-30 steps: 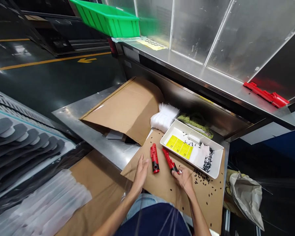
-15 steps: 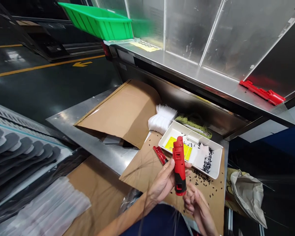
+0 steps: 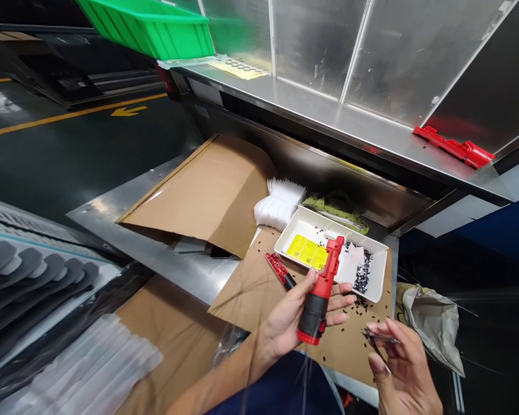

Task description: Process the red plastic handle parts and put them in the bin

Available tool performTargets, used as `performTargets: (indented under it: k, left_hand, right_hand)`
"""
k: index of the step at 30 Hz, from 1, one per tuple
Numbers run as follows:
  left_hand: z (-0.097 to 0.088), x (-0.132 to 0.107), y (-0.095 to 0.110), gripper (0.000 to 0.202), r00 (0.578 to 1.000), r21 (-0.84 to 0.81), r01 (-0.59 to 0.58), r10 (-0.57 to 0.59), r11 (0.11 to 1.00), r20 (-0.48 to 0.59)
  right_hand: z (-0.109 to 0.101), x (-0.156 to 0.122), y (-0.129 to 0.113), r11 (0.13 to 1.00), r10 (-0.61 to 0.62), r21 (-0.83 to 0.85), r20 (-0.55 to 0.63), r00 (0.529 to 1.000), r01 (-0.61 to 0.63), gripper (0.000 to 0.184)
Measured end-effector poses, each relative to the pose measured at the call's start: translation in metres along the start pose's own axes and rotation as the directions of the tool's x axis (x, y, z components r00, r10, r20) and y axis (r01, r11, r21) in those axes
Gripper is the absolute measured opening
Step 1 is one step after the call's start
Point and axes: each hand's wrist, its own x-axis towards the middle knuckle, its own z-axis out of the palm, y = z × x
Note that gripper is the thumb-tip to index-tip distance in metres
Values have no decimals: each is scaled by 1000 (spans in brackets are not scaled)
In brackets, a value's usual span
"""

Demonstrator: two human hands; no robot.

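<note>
My left hand (image 3: 285, 317) is closed around a red and black plastic housing (image 3: 322, 291), thumb on one side and fingertips showing past the other. The housing tilts with its red end up and away from me. To its right, my right hand (image 3: 404, 366) pinches a pair of metal tweezers (image 3: 383, 341), points toward the left. Just beyond the left hand is a white tray (image 3: 378, 288) with small black pieces (image 3: 363, 271) and yellow printed sheets (image 3: 308, 251) in it. A second red and black part (image 3: 280, 270) lies on the cardboard left of the tray.
Loose black bits are scattered on the cardboard (image 3: 242, 288). Behind are a stack of white sheets (image 3: 279, 204), a green patterned pouch (image 3: 335, 210) and a large cardboard box (image 3: 203, 196). On the metal shelf (image 3: 311, 104) sit a green bin (image 3: 155, 31) and a red shell (image 3: 454, 147).
My right hand has moved right, away from the housing, and the tweezers now show clearly. The housing has turned and tilted in my left hand. The view has shifted slightly.
</note>
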Motion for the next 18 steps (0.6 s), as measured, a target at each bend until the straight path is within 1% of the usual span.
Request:
performTargets:
  k: [1, 2, 3, 5, 6, 7, 9, 11, 15, 18]
  left_hand:
    - [2, -2, 0, 42, 1000, 5, -10, 10, 1000, 21]
    - [4, -5, -1, 38, 999, 13, -28, 27, 1000, 40]
    - [5, -7, -1, 36, 997, 27, -51, 49, 998, 55]
    - [7, -11, -3, 41, 993, 78, -103, 98, 992, 62]
    - [9, -12, -4, 45, 990, 110, -134, 128, 985, 56]
    - [10, -13, -5, 48, 986, 139, -164, 159, 977, 47]
    - [13, -15, -7, 53, 979, 172, -202, 200, 964, 31]
    - [15, -14, -9, 52, 979, 154, -204, 202, 967, 27]
    - [18, -14, -12, 46, 990, 37, -135, 134, 990, 35]
    - [18, -14, -13, 50, 993, 20, -106, 105, 994, 46]
  right_hand:
    - [3, 0, -1, 998, -55, 37, -21, 998, 56, 34]
    - [5, 0, -2, 994, -83, 62, -51, 995, 86, 35]
    - [7, -1, -4, 993, -84, 70, -91, 992, 90, 34]
    - [8, -1, -7, 994, -81, 59, -155, 985, 91, 31]
    - [8, -1, -8, 993, -97, 46, -156, 983, 106, 29]
    - [6, -1, -9, 991, -126, 32, -130, 983, 132, 27]
    - [3, 1, -10, 983, -182, 18, -27, 983, 182, 27]
    - [1, 2, -11, 977, -210, 33, 40, 977, 209, 27]
    - [6, 1, -16, 977, -198, 94, 64, 978, 191, 24]
    - [11, 0, -21, 981, -175, 100, 65, 982, 168, 21]
